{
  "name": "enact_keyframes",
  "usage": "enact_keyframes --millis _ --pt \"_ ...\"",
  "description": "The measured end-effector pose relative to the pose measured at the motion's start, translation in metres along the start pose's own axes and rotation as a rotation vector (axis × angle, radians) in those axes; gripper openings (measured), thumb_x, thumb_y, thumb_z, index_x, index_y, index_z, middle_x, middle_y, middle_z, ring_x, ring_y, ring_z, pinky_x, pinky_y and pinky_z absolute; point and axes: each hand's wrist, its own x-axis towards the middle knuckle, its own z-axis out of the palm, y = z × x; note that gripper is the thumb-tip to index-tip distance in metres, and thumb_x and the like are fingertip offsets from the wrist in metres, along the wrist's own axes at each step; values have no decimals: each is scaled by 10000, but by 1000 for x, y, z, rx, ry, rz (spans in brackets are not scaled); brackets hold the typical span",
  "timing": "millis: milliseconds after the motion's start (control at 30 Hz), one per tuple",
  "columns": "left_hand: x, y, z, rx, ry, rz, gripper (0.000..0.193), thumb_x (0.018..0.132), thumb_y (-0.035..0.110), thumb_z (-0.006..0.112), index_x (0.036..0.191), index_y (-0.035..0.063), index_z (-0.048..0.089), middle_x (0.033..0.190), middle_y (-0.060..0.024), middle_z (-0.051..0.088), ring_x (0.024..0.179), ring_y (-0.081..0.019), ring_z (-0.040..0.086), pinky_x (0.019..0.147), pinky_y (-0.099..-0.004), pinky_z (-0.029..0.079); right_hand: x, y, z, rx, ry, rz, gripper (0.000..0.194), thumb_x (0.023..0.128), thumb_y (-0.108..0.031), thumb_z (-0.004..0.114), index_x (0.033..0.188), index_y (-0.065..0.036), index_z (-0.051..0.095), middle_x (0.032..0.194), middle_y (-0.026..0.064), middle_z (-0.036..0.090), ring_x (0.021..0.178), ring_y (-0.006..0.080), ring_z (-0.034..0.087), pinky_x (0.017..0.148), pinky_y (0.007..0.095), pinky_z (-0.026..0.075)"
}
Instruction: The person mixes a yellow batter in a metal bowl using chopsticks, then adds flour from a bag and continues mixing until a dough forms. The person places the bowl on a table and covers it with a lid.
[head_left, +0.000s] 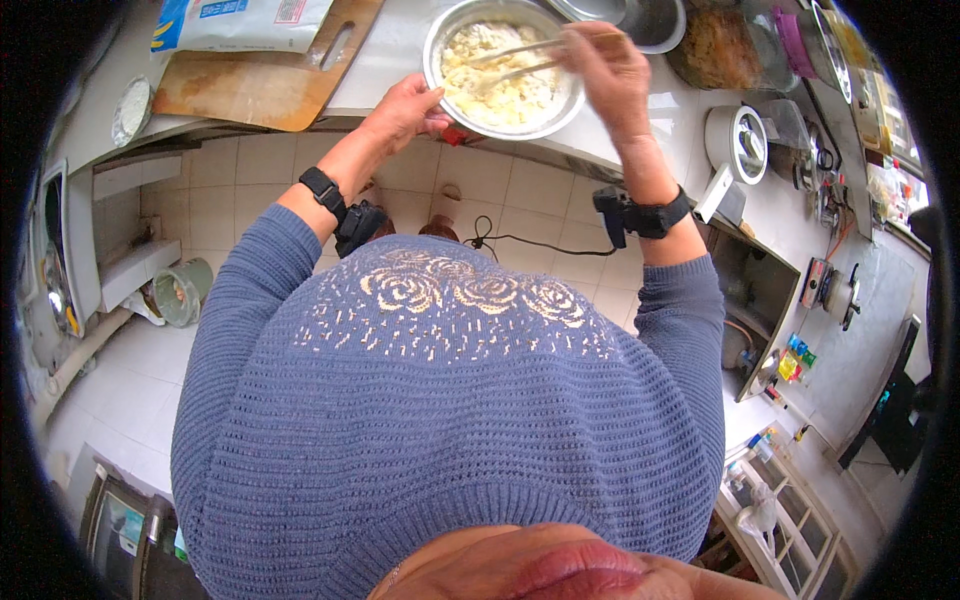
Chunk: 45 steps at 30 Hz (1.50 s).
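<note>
At the counter's front edge stands a metal bowl (430, 56) with a lumpy, pale yellow mix of dough and flour (525, 101) in it. My left hand (405, 112) grips the bowl's rim on its left side, thumb on top and fingers below. Over the right side of the bowl, my right hand (611, 75) holds a pair of chopsticks (529, 49). Their tips reach down into the mix, slightly apart. Motion blurs the right hand and the chopsticks a little.
Left of the bowl lies a wooden cutting board (232, 86) with a printed plastic bag (247, 22) on it. A small bowl of white powder (133, 112) sits further left. Another metal bowl (664, 26) is behind my right hand. A lidded pot (735, 142) stands to the right.
</note>
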Motion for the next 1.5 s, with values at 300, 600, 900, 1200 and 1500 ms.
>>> enact_keyframes --millis 300,600,900,1200,1500 --pt "-5 6 3 -41 -19 -2 229 1012 215 502 1142 26 498 1043 -83 633 810 -93 624 706 -232 578 -11 9 -36 -242 -192 143 134 942 -76 621 1057 -28 671 961 56 708 920 129 673 822 266 563" --pt "-1 1 -1 -57 -42 18 203 1010 213 512 1122 45 497 1026 -72 628 811 -105 624 721 -262 583 38 26 -89 -388 -368 -174 162 962 -102 608 1110 -46 641 1002 12 680 940 78 628 859 233 516" --pt "0 5 1 -27 -3 -7 212 1019 220 502 1147 51 502 955 -37 635 782 -76 651 684 -213 592 -26 43 -37 219 -113 309 137 963 -113 600 1082 -49 623 966 82 697 886 168 690 793 314 596" --pt "-5 11 3 -34 -38 -7 218 1022 234 497 1157 63 499 969 -29 628 789 -69 644 693 -214 588 24 63 -16 77 187 24 143 954 -100 613 1066 -14 641 991 89 702 904 167 687 832 295 566" --pt "-11 14 -2 -32 -20 -1 209 1026 236 488 1141 62 501 962 -36 629 765 -65 630 690 -219 580 -11 25 -28 -76 -84 73 122 940 -87 633 1042 -30 667 901 54 704 850 120 685 765 252 571"
